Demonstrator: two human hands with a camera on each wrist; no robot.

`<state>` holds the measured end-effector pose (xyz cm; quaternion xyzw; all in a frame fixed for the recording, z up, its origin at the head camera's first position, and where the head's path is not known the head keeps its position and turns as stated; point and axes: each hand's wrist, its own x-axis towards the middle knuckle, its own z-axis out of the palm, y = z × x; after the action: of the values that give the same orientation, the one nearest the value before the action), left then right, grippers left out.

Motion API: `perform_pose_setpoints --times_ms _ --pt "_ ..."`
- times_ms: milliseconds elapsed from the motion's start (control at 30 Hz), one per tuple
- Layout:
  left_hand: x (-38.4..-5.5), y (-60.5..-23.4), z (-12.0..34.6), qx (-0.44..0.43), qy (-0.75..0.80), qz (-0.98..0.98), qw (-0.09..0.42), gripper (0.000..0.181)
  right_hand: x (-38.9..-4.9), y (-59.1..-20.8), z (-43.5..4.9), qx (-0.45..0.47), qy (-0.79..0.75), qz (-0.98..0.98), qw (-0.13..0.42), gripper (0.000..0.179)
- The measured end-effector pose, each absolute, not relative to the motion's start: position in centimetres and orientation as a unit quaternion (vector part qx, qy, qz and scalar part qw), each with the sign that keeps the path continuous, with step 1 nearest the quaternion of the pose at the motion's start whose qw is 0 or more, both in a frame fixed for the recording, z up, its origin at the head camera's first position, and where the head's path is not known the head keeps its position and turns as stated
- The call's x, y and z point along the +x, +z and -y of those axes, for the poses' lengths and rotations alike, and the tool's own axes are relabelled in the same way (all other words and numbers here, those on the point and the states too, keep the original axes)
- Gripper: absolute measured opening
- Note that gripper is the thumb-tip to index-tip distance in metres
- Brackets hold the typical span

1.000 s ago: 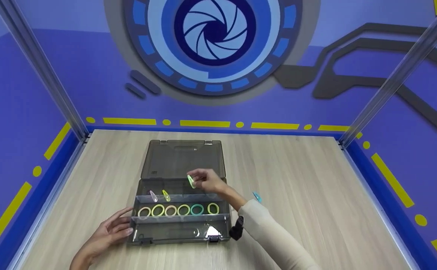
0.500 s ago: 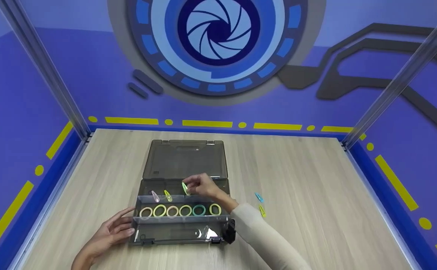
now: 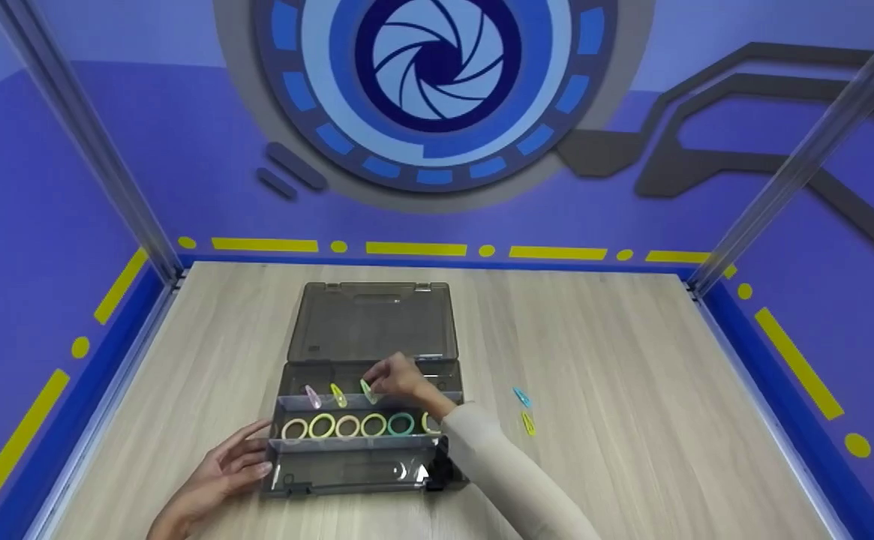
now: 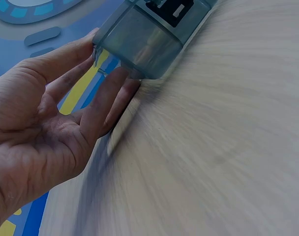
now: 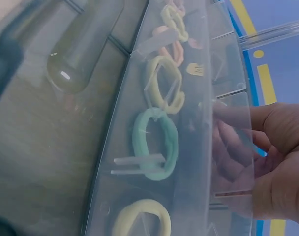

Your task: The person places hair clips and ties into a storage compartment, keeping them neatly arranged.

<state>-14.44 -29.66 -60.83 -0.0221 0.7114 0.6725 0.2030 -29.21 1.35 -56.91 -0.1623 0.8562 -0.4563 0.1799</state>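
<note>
My right hand [image 3: 399, 377] pinches a light green snap hair clip [image 3: 367, 388] low over the back compartment of a smoky clear organizer box [image 3: 365, 457]. To the clip's left, a pink hair clip [image 3: 313, 397] and a yellow hair clip [image 3: 339, 395] stand along the divider. Several hair ties fill the middle row, among them a teal hair tie [image 5: 138, 140]. In the right wrist view the right fingers show through the clear divider, the held clip mostly hidden. My left hand [image 3: 215, 476] rests its extended fingertips against the box's left wall, also seen in the left wrist view.
The box lid [image 3: 373, 322] lies folded back on the wooden table [image 3: 602, 352]. A blue hair clip [image 3: 522, 397] and another yellow hair clip [image 3: 529, 424] lie right of the box. Blue printed panels [image 3: 437, 221] enclose the table at back and sides.
My right hand has moved slightly left and down with the light green clip, bringing it beside the yellow one. The sleeve has uncovered the yellow clip on the table. My left hand stays at the box.
</note>
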Motion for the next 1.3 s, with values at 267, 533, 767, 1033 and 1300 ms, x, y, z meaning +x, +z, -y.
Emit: perform_pose_setpoints --times_ms 267,533,767,1033,1300 --pt "-13.6 -61.1 29.7 0.006 0.68 -0.707 0.194 0.073 -28.6 -57.4 -0.6 -0.144 -0.406 -0.892 0.139 0.019" --pt "-13.9 -60.8 29.1 -0.036 0.669 -0.715 0.2 0.076 -28.4 -57.6 -1.1 -0.149 -0.379 -0.908 0.103 0.017" --pt "-14.4 -60.6 28.9 -0.058 0.664 -0.716 0.206 0.077 -28.5 -57.4 -1.9 -0.16 -0.397 -0.898 0.107 0.015" --pt "-14.4 -60.6 29.3 -0.036 0.669 -0.715 0.202 0.076 -28.7 -56.3 -3.6 -0.157 -0.505 -0.834 0.158 0.018" --pt "-14.2 -60.5 29.3 -0.007 0.675 -0.71 0.204 0.075 -28.5 -55.1 -6.6 -0.151 -0.563 -0.794 0.171 0.024"
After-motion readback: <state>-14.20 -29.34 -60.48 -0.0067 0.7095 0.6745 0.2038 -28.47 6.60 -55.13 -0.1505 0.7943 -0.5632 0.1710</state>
